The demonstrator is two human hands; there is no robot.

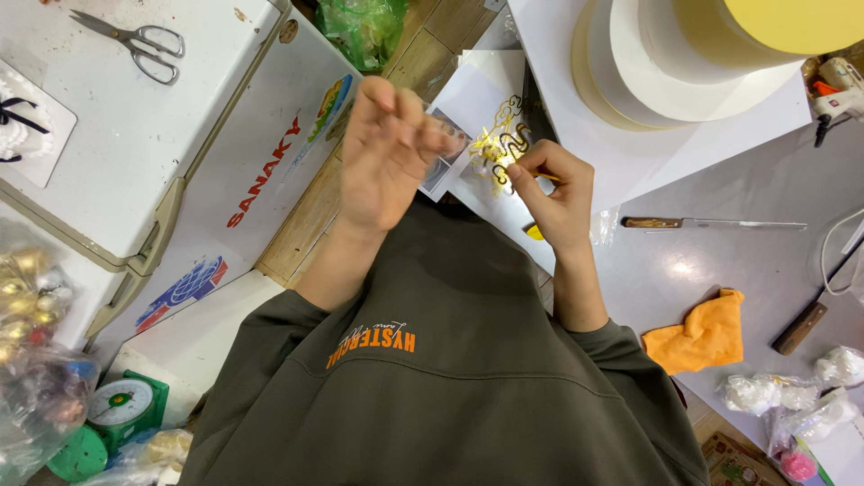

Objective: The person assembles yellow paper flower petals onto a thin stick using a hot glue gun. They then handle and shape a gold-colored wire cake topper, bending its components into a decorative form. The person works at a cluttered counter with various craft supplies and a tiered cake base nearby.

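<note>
Head view. The right hand (551, 193) pinches a thin gold ornament (500, 148) of curled, scroll-like cut-out shapes, fingers closed on its lower edge. The ornament sits in the air above a white sheet (477, 90), between the two hands. The left hand (389, 148) is raised just beside it, fingers bunched loosely together; whether it grips anything cannot be told.

The grey desk (720, 261) has a smooth, glossy top. On it lie a slim knife with a wooden handle (711, 223), a crumpled orange cloth (702, 333) and a stack of round white and cream boards (684, 63) on white card. To the left stands a white chest freezer (171, 135) carrying steel scissors (135, 40). A green dial scale (121, 409) sits low left.
</note>
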